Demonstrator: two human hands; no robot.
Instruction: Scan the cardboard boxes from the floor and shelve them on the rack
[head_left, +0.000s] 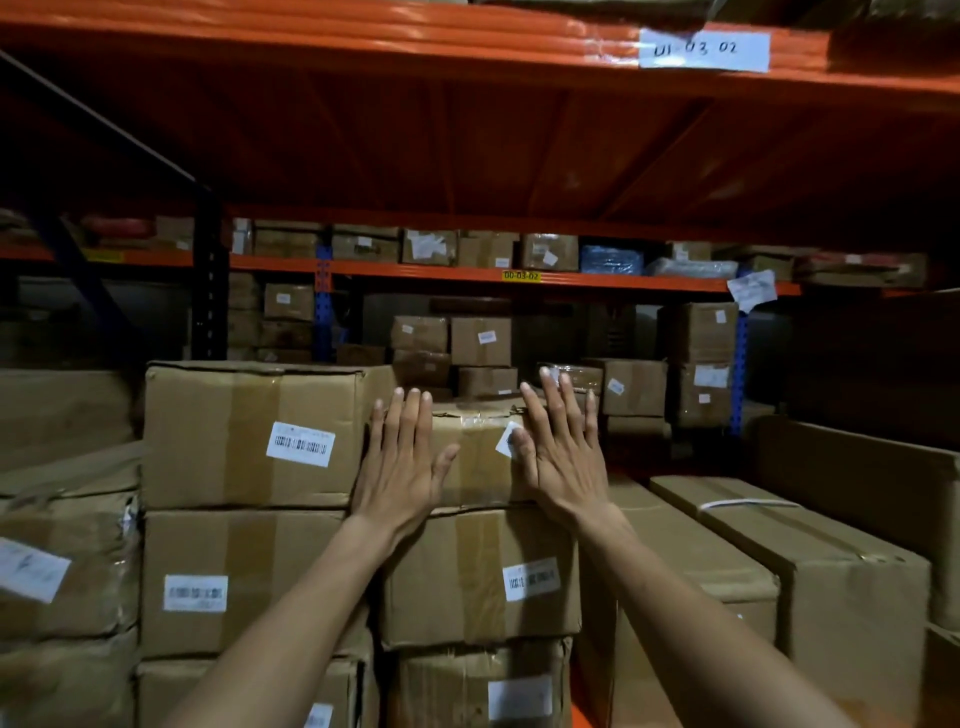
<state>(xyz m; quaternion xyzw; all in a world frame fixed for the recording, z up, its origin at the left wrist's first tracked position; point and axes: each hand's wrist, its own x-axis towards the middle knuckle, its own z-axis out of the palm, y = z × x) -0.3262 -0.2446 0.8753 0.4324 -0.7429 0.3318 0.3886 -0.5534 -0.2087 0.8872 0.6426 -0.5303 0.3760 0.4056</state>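
Your left hand (397, 467) and right hand (563, 457), fingers straight and spread, press the small cardboard box (478, 462) onto the stack; nearly shelved, floor boxes unseen.

A small brown cardboard box (475, 457) sits on top of a stack on the rack (467, 57), which has orange beams. Clear tape runs down the middle of its front, and a small white sticker (506, 439) is near its top right. It sits level, touching a taller box (249, 434) on its left that has a white barcode label. Under it is a wider box (480, 577) with its own barcode label, and 1 more box (478, 686) lies below that. Long flat boxes (779, 561) lie on the right.
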